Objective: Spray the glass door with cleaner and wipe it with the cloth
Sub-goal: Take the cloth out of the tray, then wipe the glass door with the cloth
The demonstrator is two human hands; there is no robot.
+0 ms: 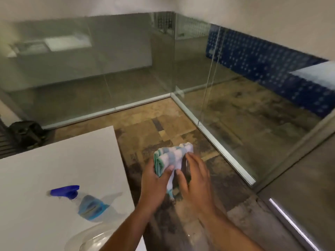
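My left hand (155,183) grips a folded white cloth (172,153) with blue and green stripes, held over the floor. My right hand (196,180) touches the cloth from the right, thumb on its hanging part, fingers spread along its side. A clear spray bottle (87,203) with a blue trigger head and blue label lies on its side on the white table (54,160) at the left, apart from both hands. Glass panels (244,105) run along the right, and the frosted glass door (308,187) with a metal handle stands at the lower right.
More glass wall (90,69) spans the back, meeting the right panels at a corner. A dark bag (27,133) sits on the floor by the back glass at the left. A clear plastic container (90,238) rests at the table's near edge. Patterned carpet (154,124) covers the floor.
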